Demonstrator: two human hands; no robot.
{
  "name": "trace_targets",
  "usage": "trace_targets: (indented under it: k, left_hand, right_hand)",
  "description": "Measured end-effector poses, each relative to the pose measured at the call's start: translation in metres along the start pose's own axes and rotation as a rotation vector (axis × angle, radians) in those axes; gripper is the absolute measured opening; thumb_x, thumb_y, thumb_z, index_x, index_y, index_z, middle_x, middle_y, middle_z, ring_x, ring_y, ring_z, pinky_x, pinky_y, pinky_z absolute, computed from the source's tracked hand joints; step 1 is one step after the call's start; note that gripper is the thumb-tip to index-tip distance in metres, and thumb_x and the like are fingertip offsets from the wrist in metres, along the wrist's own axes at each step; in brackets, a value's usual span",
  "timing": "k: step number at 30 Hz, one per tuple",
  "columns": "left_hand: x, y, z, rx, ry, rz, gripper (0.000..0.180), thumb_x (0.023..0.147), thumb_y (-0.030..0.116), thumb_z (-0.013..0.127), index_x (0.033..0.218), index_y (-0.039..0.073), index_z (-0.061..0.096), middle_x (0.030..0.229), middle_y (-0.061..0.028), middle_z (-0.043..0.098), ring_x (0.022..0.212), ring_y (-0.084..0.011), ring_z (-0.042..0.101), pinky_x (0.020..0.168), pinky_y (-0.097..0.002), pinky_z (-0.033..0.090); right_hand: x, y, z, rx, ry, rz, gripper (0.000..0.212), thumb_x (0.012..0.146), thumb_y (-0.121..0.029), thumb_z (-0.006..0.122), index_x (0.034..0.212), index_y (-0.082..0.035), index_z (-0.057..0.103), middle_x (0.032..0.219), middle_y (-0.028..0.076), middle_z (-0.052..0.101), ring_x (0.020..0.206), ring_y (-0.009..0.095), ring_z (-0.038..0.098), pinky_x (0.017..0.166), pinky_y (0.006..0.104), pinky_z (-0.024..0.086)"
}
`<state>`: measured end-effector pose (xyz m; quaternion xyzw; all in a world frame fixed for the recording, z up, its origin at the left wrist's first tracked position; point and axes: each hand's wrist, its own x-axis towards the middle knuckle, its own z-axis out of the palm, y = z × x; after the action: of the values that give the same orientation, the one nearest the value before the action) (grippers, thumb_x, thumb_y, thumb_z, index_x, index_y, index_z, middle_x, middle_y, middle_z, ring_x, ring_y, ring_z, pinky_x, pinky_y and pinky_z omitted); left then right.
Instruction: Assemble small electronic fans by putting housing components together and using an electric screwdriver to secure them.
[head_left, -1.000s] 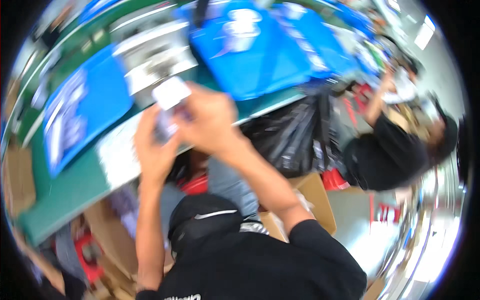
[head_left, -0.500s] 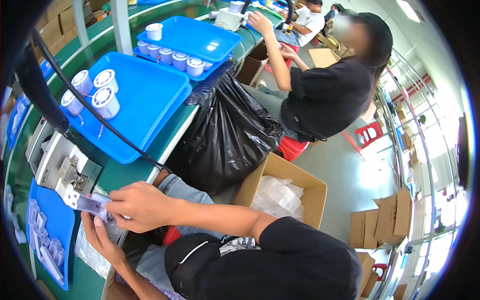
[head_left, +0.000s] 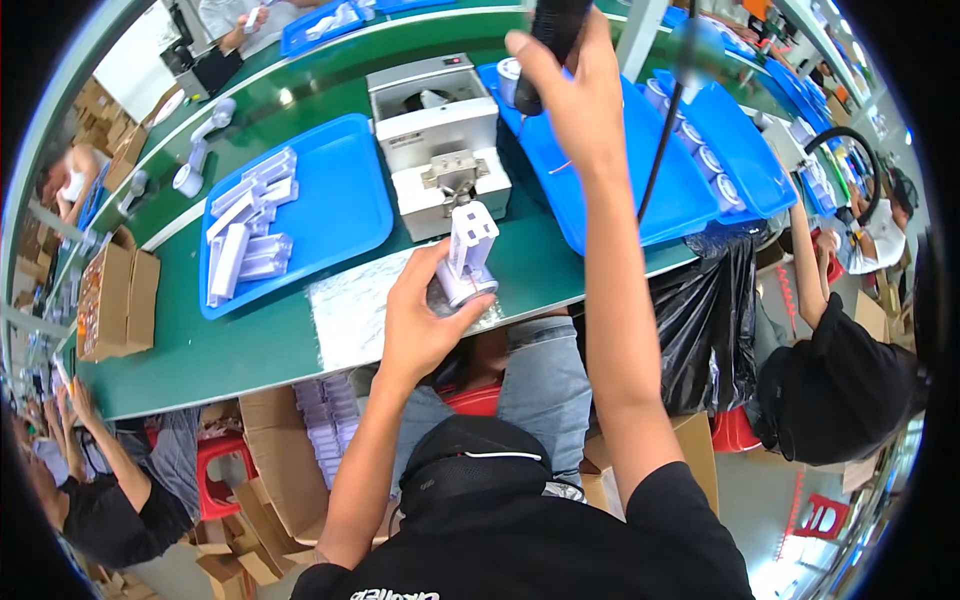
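Note:
My left hand (head_left: 420, 320) is closed round a pale lavender plastic housing (head_left: 472, 240), which stands upright with a rounded lower end between thumb and fingers. Just beyond it is a silver benchtop machine (head_left: 440, 150) with a small metal fixture at its front, like a screw feeder. Raised at the upper right, my right hand (head_left: 590, 115) grips a black electric screwdriver (head_left: 555, 50) with a thick cylindrical body; its tip cannot be made out. Bubble wrap (head_left: 350, 310) lies on the bench beneath my left hand.
On the left, a blue tray (head_left: 345, 200) holds several lavender plastic pieces. Another blue tray (head_left: 640, 215) lies under my right forearm, with a white round unit (head_left: 509, 82) on it. A black cable (head_left: 662, 150) hangs nearby. Co-workers sit on both sides.
My view has swung leftward over the bench. My right hand has left the plastic housing and risen to the screwdriver. My left hand alone now holds the housing.

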<state>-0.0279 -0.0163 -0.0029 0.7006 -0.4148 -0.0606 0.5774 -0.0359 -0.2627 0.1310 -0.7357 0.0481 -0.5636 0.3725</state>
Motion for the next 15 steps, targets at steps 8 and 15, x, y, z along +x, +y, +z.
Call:
trace_targets:
  k: [8, 15]
  left_hand:
    - [0.003, -0.004, -0.03, -0.237, 0.115, -0.158, 0.064, 0.083, 0.01, 0.09, 0.138, -0.001, 0.059, 0.12, -0.0124, 0.071, 0.112, -0.0198, 0.068, 0.104, -0.036, 0.052]
    - [0.001, -0.017, -0.033, -0.067, 0.069, -0.088, 0.066, 0.08, 0.006, 0.089, 0.139, -0.003, 0.059, 0.126, -0.0134, 0.065, 0.115, -0.0247, 0.065, 0.101, -0.0351, 0.052]
  right_hand:
    - [-0.033, -0.034, -0.018, 0.725, -0.218, 0.126, 0.031, 0.109, -0.03, 0.063, 0.12, -0.001, 0.059, 0.084, 0.01, 0.064, 0.066, 0.016, 0.063, 0.069, 0.0304, 0.054]
    - [-0.03, -0.097, 0.008, 1.143, -0.195, 0.339, 0.048, 0.113, -0.047, 0.054, 0.124, 0.0, 0.059, 0.077, 0.005, 0.058, 0.049, 0.013, 0.053, 0.044, 0.0256, 0.044]
